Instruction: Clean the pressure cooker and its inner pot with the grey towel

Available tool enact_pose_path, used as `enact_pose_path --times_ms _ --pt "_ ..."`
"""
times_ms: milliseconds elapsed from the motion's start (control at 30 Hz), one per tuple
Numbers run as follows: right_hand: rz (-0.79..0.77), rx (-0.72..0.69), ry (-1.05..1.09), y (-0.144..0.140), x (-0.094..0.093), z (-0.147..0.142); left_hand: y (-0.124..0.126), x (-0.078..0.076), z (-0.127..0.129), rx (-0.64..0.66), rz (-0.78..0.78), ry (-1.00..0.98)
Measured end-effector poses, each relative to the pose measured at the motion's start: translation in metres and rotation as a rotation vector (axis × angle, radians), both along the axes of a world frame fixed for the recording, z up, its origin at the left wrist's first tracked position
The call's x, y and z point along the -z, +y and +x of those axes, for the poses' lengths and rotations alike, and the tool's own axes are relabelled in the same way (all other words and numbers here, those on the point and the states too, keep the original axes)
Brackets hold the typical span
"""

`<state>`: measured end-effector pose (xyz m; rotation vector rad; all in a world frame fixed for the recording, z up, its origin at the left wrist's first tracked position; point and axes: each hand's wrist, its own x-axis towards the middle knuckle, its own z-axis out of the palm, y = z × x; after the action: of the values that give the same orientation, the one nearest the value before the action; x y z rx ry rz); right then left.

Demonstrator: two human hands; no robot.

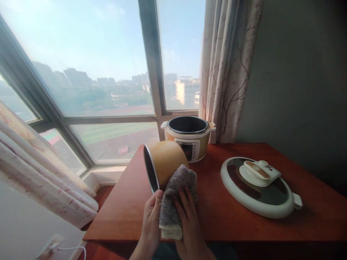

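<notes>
A tan inner pot lies tipped on its side over the near part of the red-brown table, its dark opening facing left. My left hand grips the pot's rim at the bottom, thumb at the edge. My right hand presses a grey towel against the pot's outer wall; the towel hangs down between both hands. Behind stands the cooker body, open at the top, with a control panel facing me.
The cooker's round white lid lies flat on the table at the right. A large window and patterned curtains stand behind. A dark wall is at the right. A wall socket with a white plug sits low left.
</notes>
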<state>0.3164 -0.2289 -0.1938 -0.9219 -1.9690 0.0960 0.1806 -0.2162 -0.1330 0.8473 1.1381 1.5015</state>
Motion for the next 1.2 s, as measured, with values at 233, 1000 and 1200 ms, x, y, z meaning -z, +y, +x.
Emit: enact_pose_path --times_ms 233,1000,1200 --pt "-0.013 0.057 -0.007 0.0 0.0 -0.007 -0.003 -0.003 0.002 0.021 -0.034 -0.018" --pt "-0.137 0.089 -0.151 0.094 -0.189 -0.019 -0.025 0.025 -0.008 0.097 0.12 0.546" --pt "-0.311 0.059 -0.286 0.124 -0.216 -0.02 -0.033 0.053 -0.016 0.043 0.157 0.625"
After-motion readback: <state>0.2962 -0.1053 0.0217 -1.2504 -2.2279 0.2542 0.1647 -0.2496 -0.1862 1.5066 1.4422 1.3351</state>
